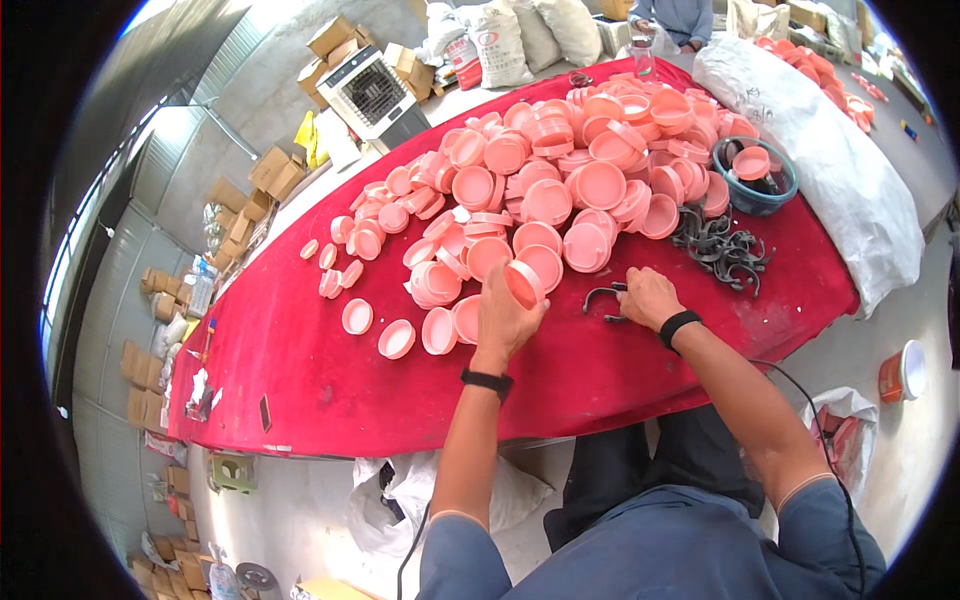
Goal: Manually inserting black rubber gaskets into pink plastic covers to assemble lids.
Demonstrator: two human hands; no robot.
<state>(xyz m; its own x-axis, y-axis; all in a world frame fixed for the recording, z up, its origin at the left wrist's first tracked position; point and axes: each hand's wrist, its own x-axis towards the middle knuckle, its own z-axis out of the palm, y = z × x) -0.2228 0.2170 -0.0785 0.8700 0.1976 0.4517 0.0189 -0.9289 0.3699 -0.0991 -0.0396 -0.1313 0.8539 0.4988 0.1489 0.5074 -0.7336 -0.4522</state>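
Note:
My left hand [505, 322] is closed around a pink round plastic lid [524, 285], tilted so its hollow inside shows. To its right, my right hand [650, 298] pinches a dark grey curved plastic handle [598, 292], held just above the red cloth. The lid and the handle are apart. Beyond both hands spreads a large heap of pink round lids [547, 202], some lying hollow side up. A tangled pile of dark grey curved handles [722, 250] lies at the heap's right edge, beyond my right hand.
A red cloth [330, 400] covers the table. A teal basket [765, 195] holds dark pieces and a pink lid. At the right lies a white woven sack [830, 170]. Behind the table stand an air cooler [372, 95] and full sacks [500, 45]. Another person [675, 20] sits at the far side.

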